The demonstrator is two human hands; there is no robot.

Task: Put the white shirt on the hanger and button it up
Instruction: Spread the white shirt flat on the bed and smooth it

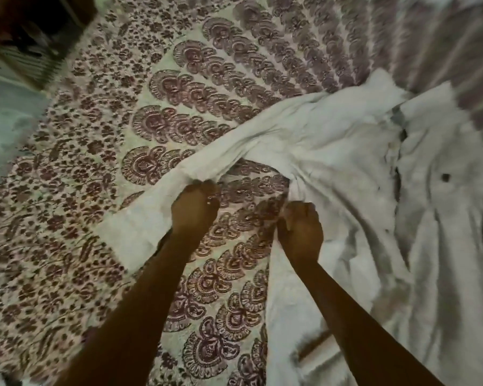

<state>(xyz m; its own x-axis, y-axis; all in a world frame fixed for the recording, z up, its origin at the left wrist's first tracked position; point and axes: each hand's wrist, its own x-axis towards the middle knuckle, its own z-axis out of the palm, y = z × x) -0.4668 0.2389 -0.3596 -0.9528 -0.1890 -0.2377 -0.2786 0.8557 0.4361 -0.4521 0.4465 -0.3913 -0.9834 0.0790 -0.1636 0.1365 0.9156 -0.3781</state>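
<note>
The white shirt (346, 151) lies spread and wrinkled on the patterned bedspread, its body on the right and one long sleeve stretched toward the left. My left hand (193, 210) grips that sleeve near its lower edge, just above the cuff. My right hand (300, 232) is closed on the shirt's side edge below the armpit. A small dark button (445, 177) shows on the front, beside the dark gap of the placket (400, 151). I see no hanger; something thin and brownish (315, 345) under the shirt's lower part is too blurred to identify.
The bedspread (123, 190) with maroon floral print covers the bed. A pale floor (3, 129) and dark wooden furniture (31, 29) lie at the upper left, past the bed's edge. The far right of the view is blurred.
</note>
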